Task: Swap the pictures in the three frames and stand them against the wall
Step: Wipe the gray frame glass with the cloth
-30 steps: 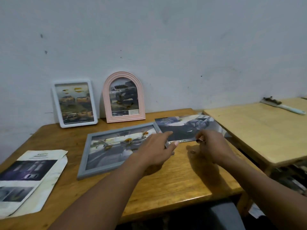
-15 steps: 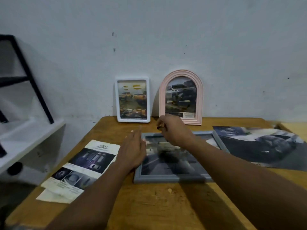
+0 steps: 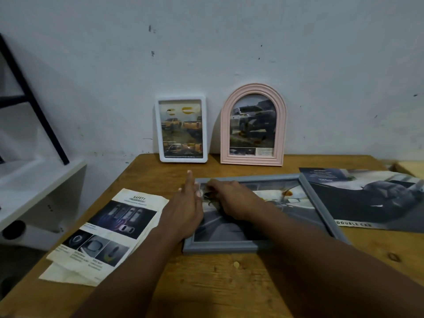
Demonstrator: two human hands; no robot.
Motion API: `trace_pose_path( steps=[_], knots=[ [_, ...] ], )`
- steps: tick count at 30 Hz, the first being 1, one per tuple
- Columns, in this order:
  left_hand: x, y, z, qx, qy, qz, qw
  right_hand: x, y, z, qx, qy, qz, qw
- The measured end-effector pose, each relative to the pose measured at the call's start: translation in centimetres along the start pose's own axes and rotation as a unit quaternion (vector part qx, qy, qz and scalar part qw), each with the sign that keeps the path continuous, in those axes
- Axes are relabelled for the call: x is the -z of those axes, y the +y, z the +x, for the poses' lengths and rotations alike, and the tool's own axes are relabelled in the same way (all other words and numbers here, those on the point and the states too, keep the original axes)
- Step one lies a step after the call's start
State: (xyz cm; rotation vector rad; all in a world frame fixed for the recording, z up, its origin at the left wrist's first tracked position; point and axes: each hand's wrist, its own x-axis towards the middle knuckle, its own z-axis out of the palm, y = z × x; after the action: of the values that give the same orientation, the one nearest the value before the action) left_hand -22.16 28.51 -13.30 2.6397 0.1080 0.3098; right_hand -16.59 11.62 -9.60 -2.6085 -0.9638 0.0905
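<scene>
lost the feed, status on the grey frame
Left hand straight-fingered at left edge of grey frame. Right hand curled at its top-left corner, grip unclear. Frame flat, not yet standing. Loose picture beside it.

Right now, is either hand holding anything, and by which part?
The right hand seems to pinch the grey frame at its top-left corner; the exact grip is hidden. The left hand rests flat at its left edge, holding nothing.

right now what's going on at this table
A person is working on the grey frame, flat on the table. The left hand lies with straight fingers at its left edge; the right hand curls its fingers over the upper left corner, what they hold is unclear. The white frame and pink frame stand against the wall. A leaflet and a poster lie either side.
</scene>
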Motion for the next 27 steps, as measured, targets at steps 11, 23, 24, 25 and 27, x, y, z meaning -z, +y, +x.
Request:
trace_pose_path(
  steps=[11,23,24,25,27],
  knots=[
    [0.0,0.8,0.4,0.015,-0.014,0.088,0.996,5.2,9.7,-8.0,-0.190,0.046,-0.115,0.974],
    [0.3,2.2,-0.4,0.035,0.013,0.012,0.999,1.0,1.8,-6.9,-0.284,0.118,-0.098,0.947],
    [0.3,2.1,-0.4,0.034,0.013,0.001,0.999,0.5,0.9,-6.3,-0.269,0.122,-0.072,0.953],
    [0.3,2.1,-0.4,0.035,0.012,-0.010,0.999,0.2,0.0,-5.9,-0.249,0.117,-0.060,0.960],
    [0.3,1.9,-0.5,0.040,0.006,-0.032,0.999,-0.4,-1.8,-5.1,-0.206,0.110,-0.022,0.972]
  ],
)
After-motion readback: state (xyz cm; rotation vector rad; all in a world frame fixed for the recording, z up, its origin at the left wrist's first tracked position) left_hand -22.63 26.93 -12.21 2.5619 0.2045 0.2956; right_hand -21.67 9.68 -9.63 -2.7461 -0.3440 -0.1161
